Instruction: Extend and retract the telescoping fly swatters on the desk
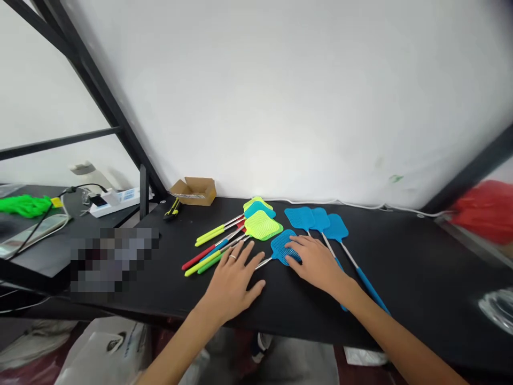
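My left hand point(233, 283) is spread over the table, fingers apart, above the metal shaft of a blue fly swatter; its handle is hidden under the hand. My right hand point(316, 263) rests its outstretched fingers on the blue mesh head point(284, 247) of that swatter, thumb apart. Left of it lies a fanned pile of fly swatters with yellow-green heads point(262, 224), a teal head point(260, 207) and red, blue and green handles. Several blue fly swatters point(336, 227) lie to the right, their handles pointing toward me, partly behind my right hand and forearm.
The black table point(417, 272) stands against a white wall with a white cable point(360, 205) along its back edge. An open cardboard box point(196, 191) and a yellow-black cutter point(172, 209) are at back left. A black metal frame point(108, 107) rises on the left, a power strip point(120, 202) beyond it.
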Action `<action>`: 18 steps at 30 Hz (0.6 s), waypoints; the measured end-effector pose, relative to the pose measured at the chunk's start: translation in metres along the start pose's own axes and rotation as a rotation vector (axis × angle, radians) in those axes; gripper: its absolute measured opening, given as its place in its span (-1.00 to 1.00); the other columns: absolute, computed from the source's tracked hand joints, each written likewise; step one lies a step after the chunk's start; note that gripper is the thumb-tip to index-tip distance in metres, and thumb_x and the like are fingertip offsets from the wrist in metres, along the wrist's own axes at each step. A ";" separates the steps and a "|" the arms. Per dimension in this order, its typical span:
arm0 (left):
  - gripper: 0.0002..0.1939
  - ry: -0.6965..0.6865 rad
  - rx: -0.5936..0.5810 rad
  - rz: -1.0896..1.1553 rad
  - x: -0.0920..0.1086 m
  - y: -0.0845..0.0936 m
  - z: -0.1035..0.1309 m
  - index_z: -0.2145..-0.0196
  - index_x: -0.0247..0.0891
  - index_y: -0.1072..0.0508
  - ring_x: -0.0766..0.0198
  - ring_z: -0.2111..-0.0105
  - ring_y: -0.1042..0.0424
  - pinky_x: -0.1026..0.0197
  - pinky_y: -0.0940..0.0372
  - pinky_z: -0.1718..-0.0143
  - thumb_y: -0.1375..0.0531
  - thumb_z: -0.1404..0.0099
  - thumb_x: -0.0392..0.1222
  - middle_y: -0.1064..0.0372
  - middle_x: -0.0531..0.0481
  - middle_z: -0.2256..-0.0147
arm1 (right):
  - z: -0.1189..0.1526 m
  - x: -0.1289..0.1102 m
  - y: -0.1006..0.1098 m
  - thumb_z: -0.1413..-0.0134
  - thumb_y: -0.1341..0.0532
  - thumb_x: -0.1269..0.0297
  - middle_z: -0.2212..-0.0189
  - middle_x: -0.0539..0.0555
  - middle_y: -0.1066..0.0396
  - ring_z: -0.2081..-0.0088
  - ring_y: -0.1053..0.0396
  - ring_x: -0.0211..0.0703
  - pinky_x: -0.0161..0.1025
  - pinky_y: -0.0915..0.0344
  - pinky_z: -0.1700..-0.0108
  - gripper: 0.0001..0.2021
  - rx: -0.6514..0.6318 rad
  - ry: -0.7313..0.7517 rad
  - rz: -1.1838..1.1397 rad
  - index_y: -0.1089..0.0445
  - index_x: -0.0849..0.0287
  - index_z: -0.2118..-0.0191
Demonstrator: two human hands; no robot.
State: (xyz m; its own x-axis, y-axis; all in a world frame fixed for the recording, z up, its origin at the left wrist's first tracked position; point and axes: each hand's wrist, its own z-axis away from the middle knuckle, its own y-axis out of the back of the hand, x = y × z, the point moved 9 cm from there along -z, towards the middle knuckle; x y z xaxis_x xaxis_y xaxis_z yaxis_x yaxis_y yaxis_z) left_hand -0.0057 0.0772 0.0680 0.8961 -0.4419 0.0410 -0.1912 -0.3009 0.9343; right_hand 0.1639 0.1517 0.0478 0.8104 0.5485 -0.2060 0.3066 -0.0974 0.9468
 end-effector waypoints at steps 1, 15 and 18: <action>-0.48 0.014 -0.032 -0.020 -0.005 -0.012 -0.006 -0.27 -0.01 -0.33 -0.16 -0.33 -0.13 -0.25 -0.13 -0.29 -0.15 -0.40 0.04 -0.18 -0.09 -0.33 | -0.011 -0.001 0.000 -0.30 -0.13 0.16 -0.18 0.15 -0.42 -0.23 -0.30 0.19 0.13 -0.23 -0.24 -0.67 0.003 0.020 -0.014 -0.49 0.05 -0.07; -0.55 0.035 0.023 -0.112 -0.035 -0.030 -0.022 -0.18 -0.08 -0.40 -0.06 -0.32 -0.10 -0.12 -0.07 -0.29 0.03 -0.49 0.09 -0.18 -0.13 -0.30 | -0.053 -0.001 -0.063 -0.22 -0.09 -0.10 -0.24 0.20 -0.34 -0.26 -0.26 0.30 0.21 -0.25 -0.24 -0.50 0.138 0.163 0.034 -0.44 0.01 -0.15; -0.56 0.010 0.056 -0.173 -0.031 -0.033 -0.020 -0.13 -0.11 -0.44 -0.06 -0.29 -0.15 -0.13 -0.09 -0.27 0.03 -0.49 0.08 -0.21 -0.14 -0.27 | -0.048 0.019 -0.070 -0.22 0.01 -0.21 -0.25 0.20 -0.33 -0.27 -0.24 0.35 0.29 -0.27 -0.20 -0.38 0.138 0.127 0.063 -0.41 0.04 -0.18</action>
State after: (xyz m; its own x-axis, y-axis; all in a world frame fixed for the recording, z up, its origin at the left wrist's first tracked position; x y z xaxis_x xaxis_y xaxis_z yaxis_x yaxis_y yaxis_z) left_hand -0.0191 0.1177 0.0428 0.9214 -0.3712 -0.1147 -0.0557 -0.4183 0.9066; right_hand 0.1339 0.2088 -0.0102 0.7633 0.6373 -0.1060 0.3298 -0.2433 0.9121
